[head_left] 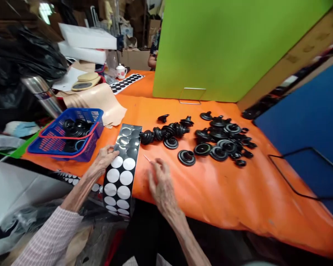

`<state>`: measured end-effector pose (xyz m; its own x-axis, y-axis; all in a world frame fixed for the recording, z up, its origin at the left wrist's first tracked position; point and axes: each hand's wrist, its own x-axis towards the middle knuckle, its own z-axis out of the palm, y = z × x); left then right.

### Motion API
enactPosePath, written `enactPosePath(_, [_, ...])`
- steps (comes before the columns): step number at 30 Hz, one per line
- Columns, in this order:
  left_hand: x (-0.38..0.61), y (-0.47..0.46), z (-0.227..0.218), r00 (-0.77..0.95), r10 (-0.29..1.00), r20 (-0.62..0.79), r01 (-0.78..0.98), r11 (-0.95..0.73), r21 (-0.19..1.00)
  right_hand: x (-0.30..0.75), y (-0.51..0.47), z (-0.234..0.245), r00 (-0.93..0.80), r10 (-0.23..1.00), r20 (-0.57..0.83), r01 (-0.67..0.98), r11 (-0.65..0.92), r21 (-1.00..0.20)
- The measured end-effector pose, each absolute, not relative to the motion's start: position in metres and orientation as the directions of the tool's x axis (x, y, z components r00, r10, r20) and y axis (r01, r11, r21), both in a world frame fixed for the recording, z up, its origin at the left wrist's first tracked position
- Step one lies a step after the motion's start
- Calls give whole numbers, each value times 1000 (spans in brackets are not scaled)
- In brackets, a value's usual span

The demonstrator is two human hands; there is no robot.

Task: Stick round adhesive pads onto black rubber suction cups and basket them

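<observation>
A long strip of round stickers [124,177] hangs over the table's front edge, white circles on its lower part and dark circles higher up. My left hand [107,158] grips the strip's left edge, thumb on top. To the right of the strip, my right hand [163,183] is low over the orange cover, fingers bent. A thin pale stick [147,158] sticks out from its fingertips; how it is gripped is partly hidden. Beyond the hands lies a row of black ribbed rubber parts [169,130], with black round discs [218,153] heaped farther right.
A blue basket [93,149] with black parts stands left, beside a steel flask [41,94]. A green panel [210,48] rises at the back with a wire stand [191,102]; a blue panel [302,129] borders the right. Behind is a cup [121,71]; a person's arm [152,61] shows there.
</observation>
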<state>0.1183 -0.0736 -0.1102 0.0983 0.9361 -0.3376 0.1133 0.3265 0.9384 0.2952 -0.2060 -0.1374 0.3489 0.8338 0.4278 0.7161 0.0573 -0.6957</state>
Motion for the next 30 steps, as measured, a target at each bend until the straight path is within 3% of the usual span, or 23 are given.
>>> enactPosePath(3, [119, -75, -109, 111, 932, -344, 101, 334, 937, 351, -203, -139, 513, 720, 468, 804, -212, -555])
enactPosePath(5, [118, -78, -107, 134, 922, -364, 57, 360, 931, 379, -202, -141, 505, 723, 471, 839, -284, -464])
enactPosePath(10, [115, -90, -103, 181, 887, -425, -107, 447, 888, 367, -203, -138, 343, 819, 459, 904, -155, -399])
enactPosePath(14, [111, -97, -100, 211, 880, -426, -161, 461, 873, 317, -196, -126, 290, 794, 534, 849, 44, -527])
enactPosePath(16, [109, -100, -99, 228, 878, -422, -188, 465, 865, 290, -183, -124, 189, 830, 524, 750, 223, -623])
enactPosePath(18, [108, -102, -99, 254, 878, -405, -218, 460, 861, 265, -168, -126, 117, 865, 489, 659, 300, -689])
enactPosePath(23, [104, -106, -102, 314, 884, -347, -298, 439, 848, 233, -142, -134, 159, 893, 420, 596, 252, -762])
enactPosePath(30, [102, -107, -109, 327, 889, -319, -313, 420, 852, 235, -137, -122, 142, 899, 413, 687, 211, -696])
